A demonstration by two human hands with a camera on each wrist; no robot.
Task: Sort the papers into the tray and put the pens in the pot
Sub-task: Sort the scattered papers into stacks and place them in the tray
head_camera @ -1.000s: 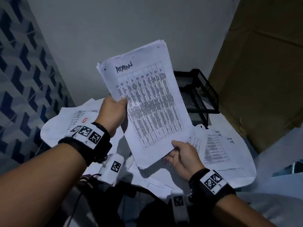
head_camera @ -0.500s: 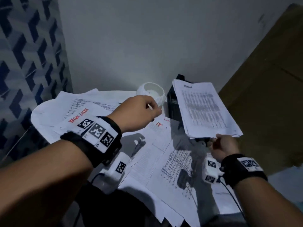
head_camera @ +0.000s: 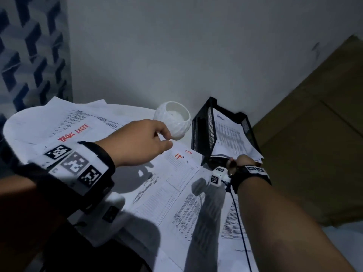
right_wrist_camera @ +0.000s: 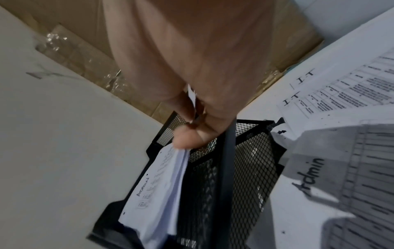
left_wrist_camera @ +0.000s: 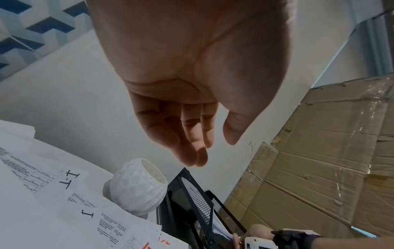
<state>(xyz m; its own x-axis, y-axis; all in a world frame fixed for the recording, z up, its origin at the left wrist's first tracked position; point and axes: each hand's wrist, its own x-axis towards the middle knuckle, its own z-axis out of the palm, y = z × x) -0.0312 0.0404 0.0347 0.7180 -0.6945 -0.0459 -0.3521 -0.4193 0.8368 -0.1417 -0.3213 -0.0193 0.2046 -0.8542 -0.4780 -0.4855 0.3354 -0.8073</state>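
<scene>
A black mesh tray [head_camera: 202,122] stands at the back of the table, by the wall. My right hand [head_camera: 233,163] pinches the near edge of a stack of printed papers [head_camera: 231,138] that lies in the tray's top tier. In the right wrist view my thumb presses on the paper stack [right_wrist_camera: 157,193] over the tray [right_wrist_camera: 245,151], and the right hand [right_wrist_camera: 192,133] grips it. The white faceted pot [head_camera: 172,119] sits left of the tray. My left hand [head_camera: 167,139] hovers just in front of the pot [left_wrist_camera: 138,187], fingers [left_wrist_camera: 192,151] relaxed and holding nothing. No pen shows.
Loose printed sheets [head_camera: 172,193] cover the table, one headed in red [head_camera: 72,132] at the left. Cardboard boxes [head_camera: 314,154] stand at the right, close to the tray. A patterned blue wall panel [head_camera: 29,55] rises at the left. A dark cable [head_camera: 239,222] runs under my right forearm.
My right hand carried the paper stack to the right and lowered it into the tray's top tier. My left hand let go of the stack and moved over beside the pot.
</scene>
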